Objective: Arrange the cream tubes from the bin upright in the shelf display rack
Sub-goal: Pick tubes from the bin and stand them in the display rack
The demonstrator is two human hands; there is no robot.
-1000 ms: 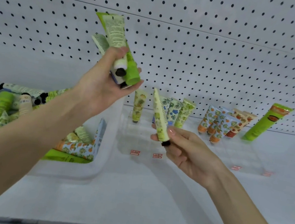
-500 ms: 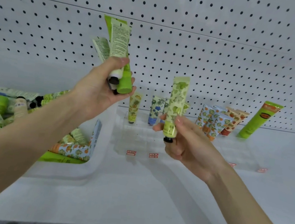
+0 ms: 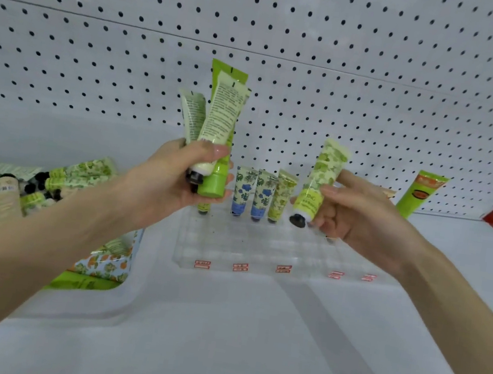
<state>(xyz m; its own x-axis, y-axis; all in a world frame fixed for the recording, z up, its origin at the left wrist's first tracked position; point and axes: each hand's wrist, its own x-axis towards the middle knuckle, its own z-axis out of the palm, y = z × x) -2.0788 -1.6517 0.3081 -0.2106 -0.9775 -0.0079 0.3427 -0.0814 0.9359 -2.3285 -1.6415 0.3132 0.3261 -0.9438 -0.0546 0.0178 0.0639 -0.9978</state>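
The left hand point(image 3: 173, 183) grips a bunch of three tubes point(image 3: 219, 119), caps down, above the left end of the clear display rack point(image 3: 262, 247). The right hand point(image 3: 358, 218) pinches a leaf-patterned tube point(image 3: 322, 178) (black cap lowest, top tilted right) over the rack's back row, beside two upright blue-flowered tubes point(image 3: 244, 189). The bin point(image 3: 101, 306) of tubes sits to the left.

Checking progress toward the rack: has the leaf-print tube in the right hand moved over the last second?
Yes. The leaf-print tube shifted right: earlier it covered the blue-flowered tubes in the rack; now it is right of them.
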